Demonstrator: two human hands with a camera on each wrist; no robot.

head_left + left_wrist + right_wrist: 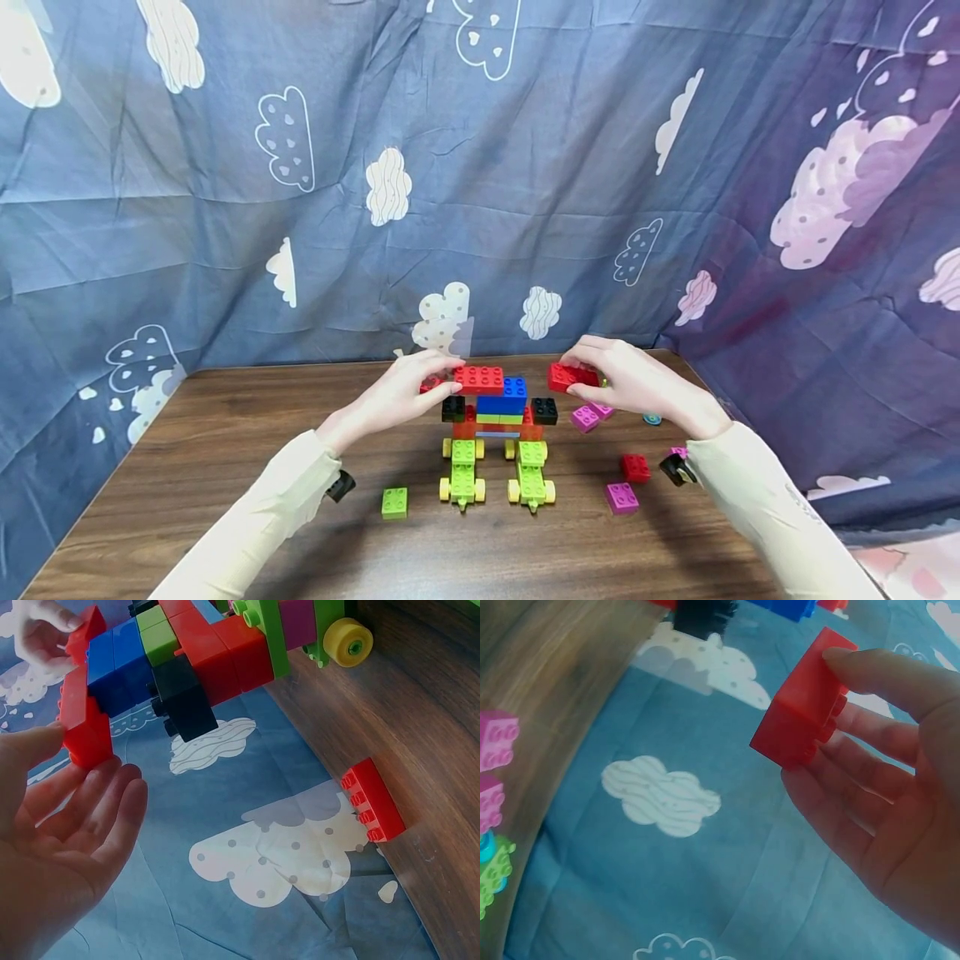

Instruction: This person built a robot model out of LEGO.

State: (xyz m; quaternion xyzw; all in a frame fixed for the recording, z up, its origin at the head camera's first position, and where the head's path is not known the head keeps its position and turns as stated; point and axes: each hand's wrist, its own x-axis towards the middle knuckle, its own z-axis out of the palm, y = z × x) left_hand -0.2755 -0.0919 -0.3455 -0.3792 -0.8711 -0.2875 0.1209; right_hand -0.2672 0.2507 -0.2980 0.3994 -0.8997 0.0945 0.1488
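Observation:
A built toy brick model stands mid-table, with lime wheeled bases [462, 477] below, red bricks above them, black bricks [544, 411] at its sides and blue bricks [501, 406] on top. My left hand [401, 390] pinches a red brick [480, 380] by its left end, thumb on one side and fingers on the other. That brick touches the blue top, as the left wrist view shows; whether it is pressed down I cannot tell. Right of the model, my right hand [637, 382] holds another red brick [806, 701] in the air, between thumb and fingers.
A lime brick [394, 503] lies at front left. Right of the model lie a red brick [635, 467], a magenta brick [622, 497] and more magenta bricks [586, 418]. Behind the left hand is a loose red brick [373, 800]. A cloud-patterned cloth [337, 250] hangs behind the table.

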